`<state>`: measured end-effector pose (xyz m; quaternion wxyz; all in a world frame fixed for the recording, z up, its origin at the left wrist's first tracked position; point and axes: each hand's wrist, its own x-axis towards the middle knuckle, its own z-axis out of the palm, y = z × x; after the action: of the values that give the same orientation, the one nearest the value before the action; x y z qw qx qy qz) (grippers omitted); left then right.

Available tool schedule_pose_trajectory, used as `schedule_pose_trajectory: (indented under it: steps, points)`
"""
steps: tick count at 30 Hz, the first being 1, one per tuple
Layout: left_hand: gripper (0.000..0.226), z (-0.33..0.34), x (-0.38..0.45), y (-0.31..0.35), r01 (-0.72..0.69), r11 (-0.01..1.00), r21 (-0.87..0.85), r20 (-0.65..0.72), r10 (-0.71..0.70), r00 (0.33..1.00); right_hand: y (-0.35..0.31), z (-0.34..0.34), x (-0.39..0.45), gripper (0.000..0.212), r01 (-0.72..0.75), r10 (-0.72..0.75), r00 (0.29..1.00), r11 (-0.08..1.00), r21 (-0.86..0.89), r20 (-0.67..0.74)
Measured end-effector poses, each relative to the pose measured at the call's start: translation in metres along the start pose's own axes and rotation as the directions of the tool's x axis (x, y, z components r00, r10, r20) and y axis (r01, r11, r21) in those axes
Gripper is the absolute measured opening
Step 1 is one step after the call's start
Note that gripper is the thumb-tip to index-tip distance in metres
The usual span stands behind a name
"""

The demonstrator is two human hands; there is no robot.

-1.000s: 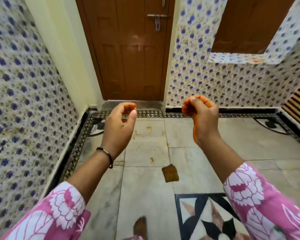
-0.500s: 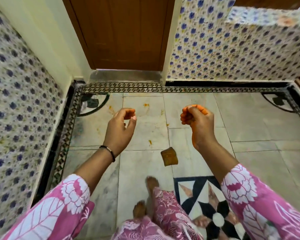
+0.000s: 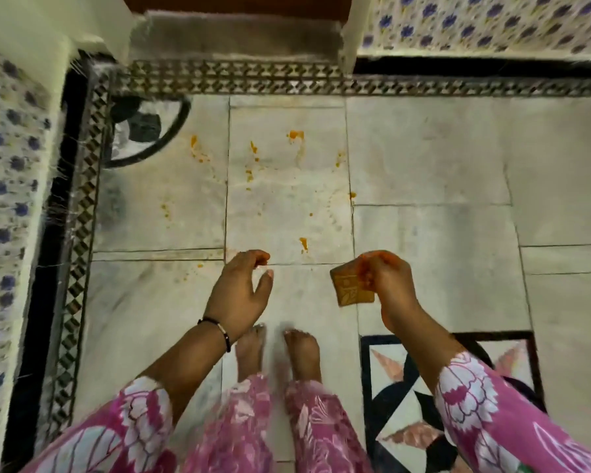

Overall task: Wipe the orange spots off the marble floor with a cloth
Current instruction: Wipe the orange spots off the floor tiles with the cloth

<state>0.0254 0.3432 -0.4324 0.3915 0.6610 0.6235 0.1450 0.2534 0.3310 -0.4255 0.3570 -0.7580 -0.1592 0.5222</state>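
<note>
Orange spots (image 3: 296, 134) are scattered over the pale marble floor (image 3: 423, 158), with one spot (image 3: 303, 244) just beyond my hands and others further left (image 3: 194, 141). A small square brown-orange cloth (image 3: 348, 290) lies flat on the floor in front of my bare feet. My right hand (image 3: 388, 285) hovers with fingers curled shut and orange-stained tips. It covers the cloth's right edge in this view, and no grip on the cloth shows. My left hand (image 3: 241, 291) hangs to the left of the cloth, loosely curved, thumb apart from the fingers, holding nothing.
My bare feet (image 3: 277, 349) stand just behind the cloth. A patterned black border (image 3: 287, 81) runs along the far wall and door sill. Flower-tiled walls close in at left (image 3: 4, 199) and far right. A star inlay (image 3: 423, 387) marks the floor at lower right.
My view has tilted down from the door to the floor. Both hands have dropped lower, and my right hand now overlaps the cloth. My feet are now side by side.
</note>
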Motion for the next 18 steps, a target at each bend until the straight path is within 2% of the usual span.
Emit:
schedule_pose_trajectory:
  steps: [2, 3, 5, 8, 10, 12, 14, 15, 18]
  points:
    - [0.049, 0.049, 0.032, -0.051, -0.023, 0.996, 0.088, 0.106, 0.014, 0.994, 0.071, 0.014, 0.06, 0.015, -0.092, 0.092, 0.996, 0.988, -0.127, -0.006]
    - [0.053, 0.07, 0.046, -0.073, -0.032, 0.992, 0.126, 0.152, 0.012, 0.988, 0.103, 0.018, 0.087, 0.02, -0.109, 0.111, 0.994, 0.965, -0.238, -0.008]
    - [0.06, 0.119, 0.079, -0.125, -0.034, 0.981, 0.191, 0.218, -0.008, 0.976, 0.179, 0.023, 0.153, 0.042, -0.097, 0.106, 0.994, 0.876, -0.472, -0.009]
    - [0.062, 0.187, 0.119, -0.199, -0.077, 0.94, 0.332, 0.282, -0.021, 0.959, 0.269, 0.026, 0.23, 0.083, -0.064, 0.032, 0.998, 0.583, -0.81, -0.056]
    - [0.069, 0.228, 0.142, -0.243, -0.133, 0.898, 0.42, 0.327, -0.013, 0.945, 0.309, 0.027, 0.271, 0.11, -0.057, -0.018, 0.997, 0.431, -0.901, -0.072]
    - [0.077, 0.259, 0.163, -0.282, -0.189, 0.856, 0.481, 0.358, 0.005, 0.934, 0.337, 0.022, 0.306, 0.126, -0.022, -0.017, 0.999, 0.323, -0.946, -0.029]
    - [0.085, 0.277, 0.185, -0.31, -0.273, 0.817, 0.509, 0.364, 0.083, 0.928, 0.354, 0.017, 0.332, 0.129, 0.041, -0.087, 0.996, 0.248, -0.968, 0.02]
    - [0.087, 0.284, 0.192, -0.323, -0.326, 0.794, 0.513, 0.347, 0.156, 0.925, 0.367, 0.013, 0.341, 0.125, 0.095, -0.168, 0.984, 0.22, -0.971, 0.058]
    - [0.091, 0.298, 0.218, -0.351, -0.498, 0.675, 0.544, 0.326, 0.376, 0.867, 0.394, 0.017, 0.355, 0.105, 0.316, -0.41, 0.874, 0.074, -0.946, 0.26]
